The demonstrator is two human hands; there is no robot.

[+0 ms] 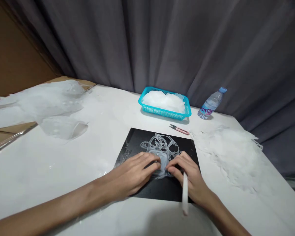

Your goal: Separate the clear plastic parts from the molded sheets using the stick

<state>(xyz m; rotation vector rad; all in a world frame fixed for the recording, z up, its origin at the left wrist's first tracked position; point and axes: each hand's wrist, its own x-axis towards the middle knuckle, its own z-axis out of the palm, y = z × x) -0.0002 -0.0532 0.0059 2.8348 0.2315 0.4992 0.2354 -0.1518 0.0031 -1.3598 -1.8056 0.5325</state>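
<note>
A translucent, whitish cut-out piece (164,158) with looping, lace-like outlines lies on a black mat (157,191). My left hand (140,170) rests on the piece's left side, fingers curled and thumb close to the index finger at its edge. On the right side, my right hand (186,170) has its thumb and index finger pinched at the piece's edge. A slim white stick-like tool (185,196) is tucked in that hand, its blunt end pointing towards me; its other end is hidden. Whether the left fingertips grip or only press the piece is hard to see.
Pink-handled thread snips (179,129) lie beyond the mat. A turquoise basket (164,113) holds white, fluffy-looking pieces. A water bottle (211,104) stands at the back right. Heaps of translucent scraps lie right (236,154) and left (49,101) on the white table (71,164). A grey curtain (162,42) hangs behind.
</note>
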